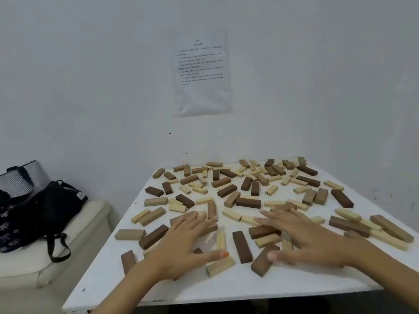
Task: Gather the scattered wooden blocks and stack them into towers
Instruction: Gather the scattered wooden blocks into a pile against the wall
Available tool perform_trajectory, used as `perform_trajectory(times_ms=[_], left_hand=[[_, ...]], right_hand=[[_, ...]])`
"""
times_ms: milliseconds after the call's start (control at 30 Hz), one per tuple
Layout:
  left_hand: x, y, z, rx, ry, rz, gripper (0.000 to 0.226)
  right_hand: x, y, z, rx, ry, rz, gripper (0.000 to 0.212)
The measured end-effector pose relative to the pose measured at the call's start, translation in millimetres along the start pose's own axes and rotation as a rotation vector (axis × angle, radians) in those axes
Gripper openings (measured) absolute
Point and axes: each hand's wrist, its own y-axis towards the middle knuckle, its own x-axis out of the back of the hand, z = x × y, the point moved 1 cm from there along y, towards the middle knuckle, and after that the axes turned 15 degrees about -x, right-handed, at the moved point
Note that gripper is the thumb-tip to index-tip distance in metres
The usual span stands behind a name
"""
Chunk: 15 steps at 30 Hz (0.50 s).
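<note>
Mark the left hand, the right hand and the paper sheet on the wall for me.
left hand (181, 243): head view, back of the hand.
right hand (310, 239): head view, back of the hand.
paper sheet (201, 73): head view, middle of the printed text.

pale, tan and dark brown wooden blocks (248, 202), white table (226, 288), black bag (45, 207)

Printed sheet (201, 72) in a clear sleeve, fixed to the wall well above and beyond the gap between left hand (181, 243) and right hand (306, 239): a short centred heading over several lines of black type, all too blurred to read. Small pale tag (81, 196) on the black bag (45, 211), far out to the left of the left hand: no legible marking.
</note>
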Motion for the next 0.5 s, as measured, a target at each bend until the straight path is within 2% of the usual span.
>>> perform_trajectory(times_ms=[167,333,500], left_hand=[[-19,-8,13,0.008,0.142,0.041,0.087],[-31,4,12,0.046,0.12,0.034,0.095],[-32,20,12,0.059,0.091,0.001,0.099]], right_hand=[[-18,-4,-5,0.011,-0.193,0.002,0.079],[-22,1,-1,-0.023,-0.213,-0.042,0.082],[-25,16,2,-0.055,-0.18,-0.066,0.074]])
